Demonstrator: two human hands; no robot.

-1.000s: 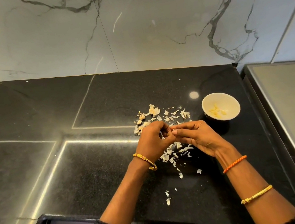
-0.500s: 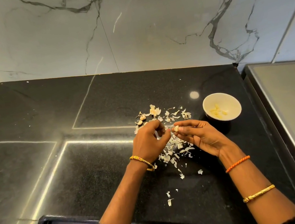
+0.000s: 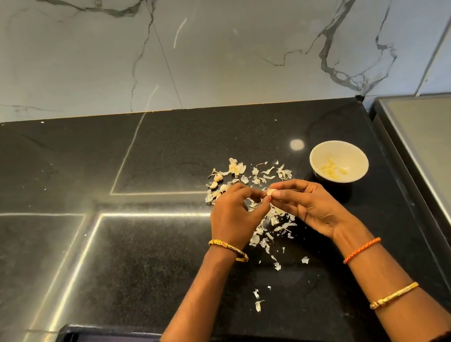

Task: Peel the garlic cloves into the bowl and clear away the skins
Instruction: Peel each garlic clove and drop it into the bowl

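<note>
A small pale garlic clove [image 3: 271, 192] is pinched between the fingertips of my right hand [image 3: 311, 207], just above the black counter. My left hand [image 3: 233, 215] meets it from the left, its fingertips curled at the clove's skin. Under and behind the hands lies a scatter of papery garlic skins [image 3: 277, 221]. Some unpeeled cloves [image 3: 217, 181] sit at the back left of that scatter. A white bowl [image 3: 356, 159] stands to the right of the hands and holds several peeled cloves [image 3: 333, 169].
The black stone counter [image 3: 141, 244] stretches left, with marble walls behind. A raised grey steel surface [image 3: 449, 163] borders the counter on the right. A few stray skin flakes [image 3: 257, 299] lie near the counter's front edge, and a dark opening sits below at the left.
My hands drew slightly apart half a second ago, showing the clove at my right fingertips; now my left fingertips are back at the clove. Bowl and skins have not moved.
</note>
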